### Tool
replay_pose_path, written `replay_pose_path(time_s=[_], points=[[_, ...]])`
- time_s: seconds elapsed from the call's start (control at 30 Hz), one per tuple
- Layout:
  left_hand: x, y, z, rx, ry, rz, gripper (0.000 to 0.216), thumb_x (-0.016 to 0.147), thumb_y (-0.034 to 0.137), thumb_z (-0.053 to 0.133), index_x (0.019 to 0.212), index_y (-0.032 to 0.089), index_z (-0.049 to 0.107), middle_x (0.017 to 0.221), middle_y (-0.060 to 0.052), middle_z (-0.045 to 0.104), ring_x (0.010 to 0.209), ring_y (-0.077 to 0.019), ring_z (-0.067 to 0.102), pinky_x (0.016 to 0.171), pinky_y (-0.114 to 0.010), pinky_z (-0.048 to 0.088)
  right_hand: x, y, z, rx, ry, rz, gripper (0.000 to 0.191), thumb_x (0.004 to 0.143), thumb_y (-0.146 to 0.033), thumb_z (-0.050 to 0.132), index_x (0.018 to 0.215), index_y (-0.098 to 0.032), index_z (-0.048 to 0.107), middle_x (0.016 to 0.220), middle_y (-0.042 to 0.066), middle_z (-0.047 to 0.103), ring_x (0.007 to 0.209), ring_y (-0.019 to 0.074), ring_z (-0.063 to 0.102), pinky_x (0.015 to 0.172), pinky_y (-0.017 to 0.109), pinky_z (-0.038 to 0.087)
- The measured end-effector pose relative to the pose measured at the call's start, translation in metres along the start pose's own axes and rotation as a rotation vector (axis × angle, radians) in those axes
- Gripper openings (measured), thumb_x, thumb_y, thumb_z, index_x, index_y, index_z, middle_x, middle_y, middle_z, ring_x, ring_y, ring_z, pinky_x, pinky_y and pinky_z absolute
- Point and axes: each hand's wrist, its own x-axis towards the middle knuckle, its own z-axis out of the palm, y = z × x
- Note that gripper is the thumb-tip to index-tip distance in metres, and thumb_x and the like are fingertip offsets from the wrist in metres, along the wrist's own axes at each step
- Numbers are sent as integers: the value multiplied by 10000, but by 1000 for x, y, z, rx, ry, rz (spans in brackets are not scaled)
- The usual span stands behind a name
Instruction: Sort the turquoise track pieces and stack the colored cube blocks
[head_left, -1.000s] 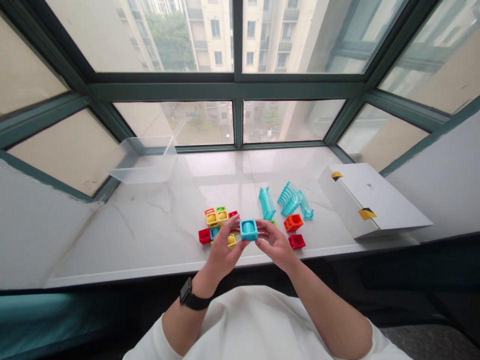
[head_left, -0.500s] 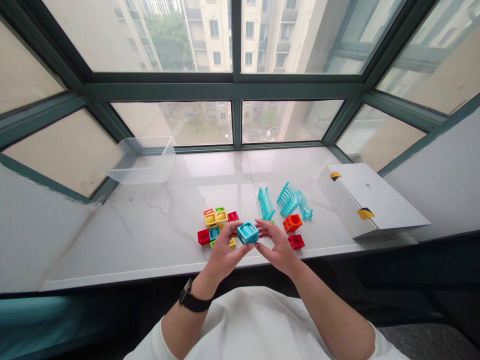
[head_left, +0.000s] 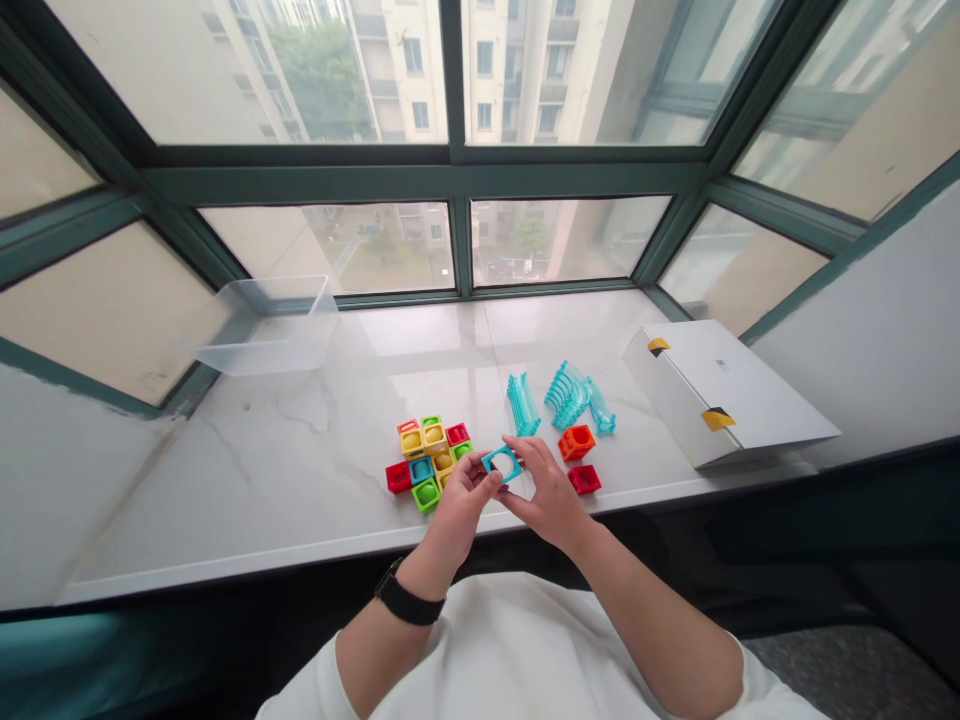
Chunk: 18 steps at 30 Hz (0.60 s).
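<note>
Head camera looks down at windowsill [head_left: 300, 470]

Clear tub [head_left: 262, 340] at far left of marble bench [head_left: 300, 450], by the window. White box [head_left: 720, 395] w/ yellow tape at right. Teal track pcs [head_left: 562, 395] bunched mid-right; orange cube [head_left: 576, 442] just in front, red cube [head_left: 583, 479] nearer the edge. Multi-colour cube cluster [head_left: 427, 455] left of ctr.

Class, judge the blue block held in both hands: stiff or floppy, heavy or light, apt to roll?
Probably stiff: the blue block shows no bending pinched between left hand and right hand. Likely light, looking hollow. Flat sides suggest it won't roll.
</note>
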Motion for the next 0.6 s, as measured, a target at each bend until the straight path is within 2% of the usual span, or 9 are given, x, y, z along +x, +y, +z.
replay_pose_path(time_s=[0.13,0.27,0.33,0.43,0.5,0.6], points=[[3,-8,4,20,-9,2,551,764,481,911,1175,207,667,1120,-87,719,1056,-221,676,951,-352,552,0,0,-3,-76,23,20,645,890,-212,713,1497,-289,507,1330,119,584,1227,311,613,1038,524,582],[11,-19,2,52,-48,-29,504,920,607,705,1200,190,669,1104,-104,711,986,-205,676,885,-345,566,-4,4,-16,-106,65,22,632,895,-241,727,1489,-285,515,1382,120,587,1299,321,598,1103,525,547],[19,-30,-3,174,-39,-39,504,952,633,625,1169,180,675,1019,-91,702,900,-192,668,788,-317,558,-7,6,-29,-130,89,11,637,909,-282,741,1502,-289,507,1397,117,599,1323,327,590,1117,530,538],[31,-53,-13,451,-45,-32,441,938,577,629,1149,193,675,958,-64,692,832,-188,646,695,-294,516,-11,10,-54,-169,133,-22,658,920,-343,757,1521,-285,495,1390,118,619,1312,330,602,1109,530,543],[38,-70,-18,602,-58,-12,378,960,526,580,1126,200,677,953,-64,706,831,-200,647,713,-313,513,-14,14,-71,-202,179,-31,656,925,-366,756,1522,-280,498,1373,123,626,1292,330,613,1096,528,551],[44,-86,-22,834,-121,133,303,999,455,525,1066,218,702,974,-65,732,868,-215,656,803,-344,503,-20,24,-95,-276,273,0,630,934,-384,745,1510,-274,514,1353,125,628,1266,326,620,1084,530,553]])
